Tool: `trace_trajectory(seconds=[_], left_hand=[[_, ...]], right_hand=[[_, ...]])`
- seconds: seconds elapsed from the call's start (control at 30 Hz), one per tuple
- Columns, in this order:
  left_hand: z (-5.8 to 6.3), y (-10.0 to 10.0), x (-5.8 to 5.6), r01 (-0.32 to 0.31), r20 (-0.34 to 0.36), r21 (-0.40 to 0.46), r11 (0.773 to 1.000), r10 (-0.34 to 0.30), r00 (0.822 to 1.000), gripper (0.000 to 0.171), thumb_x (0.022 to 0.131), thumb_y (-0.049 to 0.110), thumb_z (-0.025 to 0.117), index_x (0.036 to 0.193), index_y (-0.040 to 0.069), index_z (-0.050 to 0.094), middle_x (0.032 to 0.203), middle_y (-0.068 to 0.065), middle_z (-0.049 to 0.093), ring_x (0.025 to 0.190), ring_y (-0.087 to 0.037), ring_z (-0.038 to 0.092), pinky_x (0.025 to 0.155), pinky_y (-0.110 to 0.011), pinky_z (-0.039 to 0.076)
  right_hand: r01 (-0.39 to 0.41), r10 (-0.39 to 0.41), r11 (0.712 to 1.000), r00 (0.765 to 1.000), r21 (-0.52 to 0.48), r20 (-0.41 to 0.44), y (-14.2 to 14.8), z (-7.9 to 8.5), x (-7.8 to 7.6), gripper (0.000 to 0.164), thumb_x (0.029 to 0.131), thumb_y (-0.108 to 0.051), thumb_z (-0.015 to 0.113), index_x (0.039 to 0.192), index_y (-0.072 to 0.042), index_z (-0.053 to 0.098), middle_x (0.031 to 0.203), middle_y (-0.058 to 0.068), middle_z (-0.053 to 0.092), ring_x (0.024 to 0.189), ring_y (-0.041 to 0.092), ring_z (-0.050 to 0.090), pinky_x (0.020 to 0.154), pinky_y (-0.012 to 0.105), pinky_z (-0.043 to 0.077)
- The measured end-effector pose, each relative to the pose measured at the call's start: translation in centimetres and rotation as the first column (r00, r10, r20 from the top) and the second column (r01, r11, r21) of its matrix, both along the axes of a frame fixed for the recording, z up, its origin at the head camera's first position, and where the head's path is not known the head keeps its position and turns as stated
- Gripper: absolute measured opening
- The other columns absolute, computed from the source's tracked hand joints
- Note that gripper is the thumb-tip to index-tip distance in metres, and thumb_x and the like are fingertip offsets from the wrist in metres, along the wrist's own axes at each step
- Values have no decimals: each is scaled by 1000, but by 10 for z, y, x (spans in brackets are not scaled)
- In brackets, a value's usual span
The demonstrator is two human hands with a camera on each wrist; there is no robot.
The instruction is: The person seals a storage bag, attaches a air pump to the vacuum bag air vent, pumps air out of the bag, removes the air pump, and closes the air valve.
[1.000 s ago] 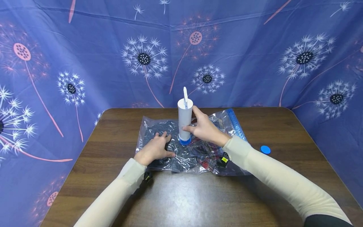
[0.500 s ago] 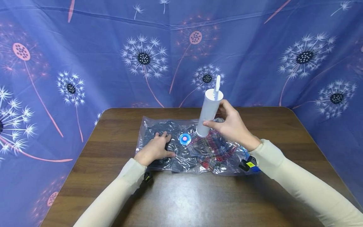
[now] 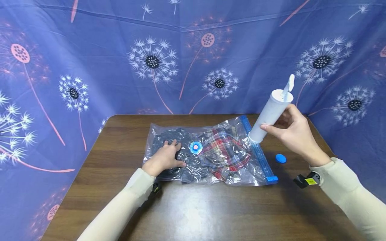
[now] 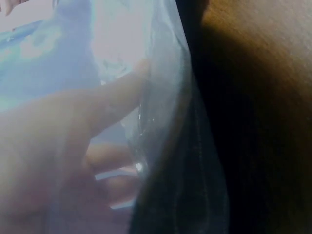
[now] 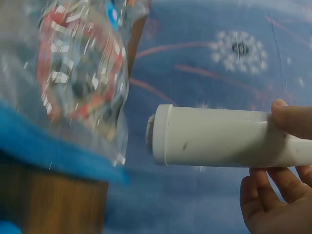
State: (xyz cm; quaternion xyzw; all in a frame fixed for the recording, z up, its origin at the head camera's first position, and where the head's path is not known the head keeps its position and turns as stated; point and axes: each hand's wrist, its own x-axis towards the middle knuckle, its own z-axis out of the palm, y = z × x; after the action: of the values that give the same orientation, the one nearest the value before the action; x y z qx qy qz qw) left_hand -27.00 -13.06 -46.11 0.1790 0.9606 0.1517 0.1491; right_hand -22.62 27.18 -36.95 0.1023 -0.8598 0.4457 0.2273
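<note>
My right hand point(image 3: 297, 134) grips a white cylindrical hand pump point(image 3: 268, 117) with a white handle, tilted in the air over the right end of a clear vacuum storage bag point(image 3: 257, 172). In the right wrist view the pump point(image 5: 214, 136) lies between thumb and fingers, its round end pointing toward the bag. My left hand point(image 3: 164, 159) rests on the bag's left part with fingers spread. Inside the bag are dark clothing point(image 3: 193, 172) and a red plaid garment point(image 3: 226, 150). A round blue valve point(image 3: 196, 147) sits uncovered near the middle of the bag.
A round blue cap point(image 3: 280, 158) lies on the wooden table point(image 3: 241, 211), right of the bag. Along the bag's right edge runs a blue zip strip point(image 3: 260, 157) with a slider clip point(image 3: 272, 179) at its near end. A blue dandelion-patterned cloth point(image 3: 181, 60) hangs behind.
My right hand has lifted the pump off the valve and carried it right, tilting it. The valve, plaid garment and zip strip have come into fuller view. The left hand stays in place.
</note>
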Motion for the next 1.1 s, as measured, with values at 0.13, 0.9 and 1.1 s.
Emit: trace_trajectory(seconds=[0.13, 0.9, 1.1], left_hand=[[1, 0, 0, -5, 6, 6, 1000, 5, 1000, 96, 83, 48, 84, 157, 5, 40, 167, -24, 22, 148, -61, 19, 118, -67, 30], [1, 3, -2, -7, 5, -11, 1000, 7, 1000, 96, 84, 48, 83, 158, 6, 40, 167, -25, 23, 149, -59, 19, 118, -67, 30], [-1, 3, -2, -14, 5, -15, 1000, 14, 1000, 97, 83, 49, 84, 158, 7, 39, 167, -24, 23, 149, -59, 20, 119, -66, 30]], right_hand=[[88, -88, 996, 996, 4, 12, 23, -4, -4, 70, 79, -3, 87, 139, -21, 54, 108, -30, 63, 92, -10, 64, 78, 6, 49], [223, -280, 944, 931, 242, 235, 104, -49, -62, 85, 94, -43, 72, 156, 0, 32, 132, 33, 58, 101, 20, 63, 80, 36, 51], [122, -245, 931, 907, 343, 342, 115, -65, -73, 87, 97, -47, 67, 154, 8, 32, 130, 40, 55, 113, 55, 58, 85, 67, 51]])
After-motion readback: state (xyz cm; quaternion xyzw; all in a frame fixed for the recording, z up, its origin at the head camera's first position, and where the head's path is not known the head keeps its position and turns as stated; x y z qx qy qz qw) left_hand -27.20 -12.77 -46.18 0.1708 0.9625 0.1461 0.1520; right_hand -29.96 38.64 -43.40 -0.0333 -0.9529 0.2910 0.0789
